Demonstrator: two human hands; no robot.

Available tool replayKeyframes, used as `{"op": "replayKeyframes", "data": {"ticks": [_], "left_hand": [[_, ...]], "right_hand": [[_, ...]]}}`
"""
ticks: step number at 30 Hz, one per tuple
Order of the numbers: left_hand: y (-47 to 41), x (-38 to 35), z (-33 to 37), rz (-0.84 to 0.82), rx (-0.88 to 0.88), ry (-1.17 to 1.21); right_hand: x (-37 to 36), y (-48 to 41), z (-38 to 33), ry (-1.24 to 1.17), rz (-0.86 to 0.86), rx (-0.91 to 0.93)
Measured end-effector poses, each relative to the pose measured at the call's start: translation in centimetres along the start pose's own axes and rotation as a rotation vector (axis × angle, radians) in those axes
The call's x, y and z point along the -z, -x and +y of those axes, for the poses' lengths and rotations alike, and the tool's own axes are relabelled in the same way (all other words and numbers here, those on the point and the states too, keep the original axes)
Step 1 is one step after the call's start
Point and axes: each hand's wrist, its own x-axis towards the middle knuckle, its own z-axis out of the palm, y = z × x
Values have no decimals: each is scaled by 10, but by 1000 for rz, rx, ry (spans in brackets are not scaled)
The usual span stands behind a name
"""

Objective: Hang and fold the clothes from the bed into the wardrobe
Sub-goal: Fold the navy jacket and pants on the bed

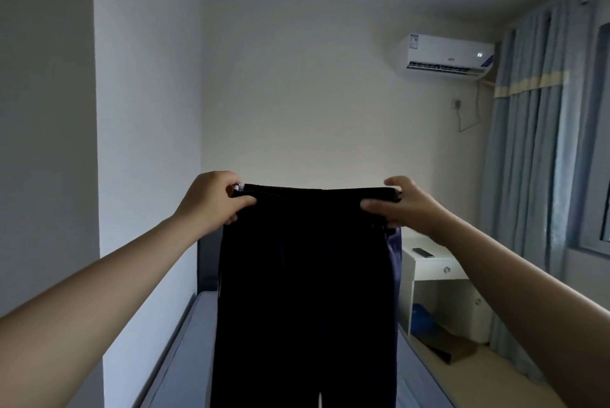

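Black trousers hiding bed, white nightstand beside, curtains

Trousers: black trousers held up by the waistband, legs hanging straight over the bed.
Left hand: pinches the waistband's left corner.
Right hand: pinches the right corner.
Behind: white bedside cabinet, air conditioner, blue curtains.

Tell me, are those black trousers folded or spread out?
Spread out. The left hand and right hand pinch the waistband's two ends, and the black trousers hang flat, their legs parting at the bottom edge.
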Motion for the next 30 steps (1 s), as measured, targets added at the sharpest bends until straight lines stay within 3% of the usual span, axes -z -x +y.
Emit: {"op": "replayKeyframes", "data": {"ticks": [2, 4, 10, 18, 24, 30], "left_hand": [[-2, -2, -5, 26, -11, -21], [-3, -3, -6, 32, 2, -1], [-1, -6, -13, -136, 68, 165], [1, -15, -14, -49, 78, 125], [6, -19, -13, -40, 94, 137], [6, -18, -12, -61, 96, 100]], "right_hand": [[0, 4, 12, 296, 37, 160], [2, 5, 23, 432, 97, 259], [10, 9, 40, 434, 97, 329], [14, 17, 42, 502, 27, 405], [15, 33, 49, 710, -78, 472], [17, 42, 54, 676, -58, 484]]}}
